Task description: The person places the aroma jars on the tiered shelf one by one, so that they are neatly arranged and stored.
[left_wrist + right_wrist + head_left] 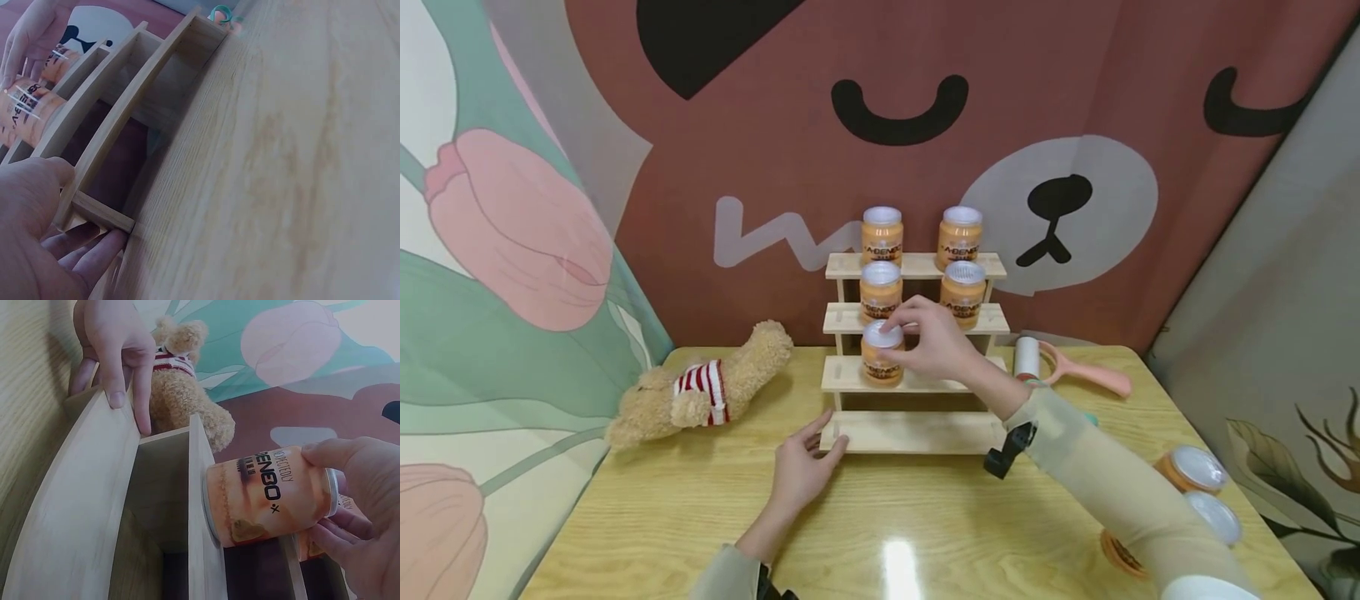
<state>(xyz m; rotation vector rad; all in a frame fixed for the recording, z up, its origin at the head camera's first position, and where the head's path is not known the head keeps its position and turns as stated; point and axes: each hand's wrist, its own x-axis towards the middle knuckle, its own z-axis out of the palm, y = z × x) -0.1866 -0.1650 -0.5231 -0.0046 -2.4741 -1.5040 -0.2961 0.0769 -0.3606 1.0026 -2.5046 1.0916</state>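
Observation:
My right hand (936,342) pinches an orange-labelled jar (269,497) near its silvery-white lid, the thumb on one side and fingers on the other. The jar stands at the left of the second step up on a wooden tiered rack (917,429). At the rack's lower left corner, my left hand (805,467) grips the end of the bottom step, thumb on top and fingers round the side. Behind the held jar, two jars stand on the third step, a left jar (881,292) and a right jar (962,296). Two more stand on the top step.
A teddy bear (700,392) in a striped shirt lies left of the rack. To the right are a pink-handled tool (1090,372) and a white roll (1027,357). Several jars, one with a pale lid (1199,467), sit at the table's right, partly behind my right sleeve.

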